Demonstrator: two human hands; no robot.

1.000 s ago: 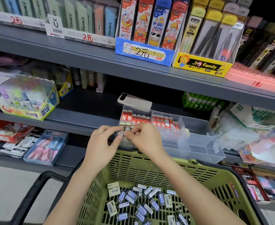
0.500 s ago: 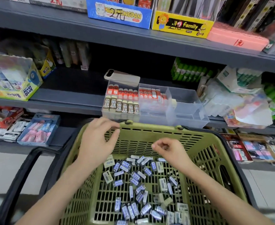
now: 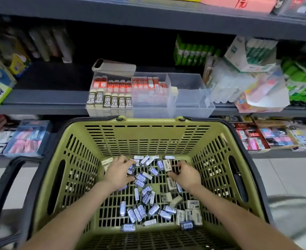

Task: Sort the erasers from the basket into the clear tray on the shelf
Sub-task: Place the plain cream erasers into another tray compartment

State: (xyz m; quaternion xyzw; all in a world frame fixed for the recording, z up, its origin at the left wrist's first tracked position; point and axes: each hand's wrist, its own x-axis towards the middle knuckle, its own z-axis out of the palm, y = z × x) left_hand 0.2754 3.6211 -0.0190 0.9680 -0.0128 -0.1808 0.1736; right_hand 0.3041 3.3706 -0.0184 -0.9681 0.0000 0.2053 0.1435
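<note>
Where the erasers are: loose erasers (image 3: 142, 177) lie scattered over the floor of the green basket (image 3: 148, 123). Most have blue sleeves, with a few cream ones near the front right corner.
Clear tray: the clear tray (image 3: 190, 98) sits on the shelf (image 3: 40, 98) just behind the basket's far rim.
Left hand: the left hand (image 3: 117, 175) is down on the pile with its fingers curled over several blue erasers. I cannot tell whether it grips any.
Right hand: the right hand (image 3: 184, 175) is down too, fingers curled beside a cream eraser (image 3: 167, 165). I cannot tell whether it has a hold.
Step in hand: it looks like gathering the next erasers to carry up.
Doing it well: I would pick one kind per trip and pinch each across its short sides. Lining them up in the fingers before lifting means they go into the tray as a row.
Loose erasers, axis: they lie flat with their long axes pointing every way. Some point toward the shelf, some run across, many are slanted.
Cream eraser, axis: it lies flat, its long axis running roughly toward the shelf.
Tray rows, axis: the 2B erasers (image 3: 110, 101) and the red-sleeved erasers (image 3: 119, 84) behind them stand on end with their labels facing the person. Loose ones will need turning upright to match.
</note>
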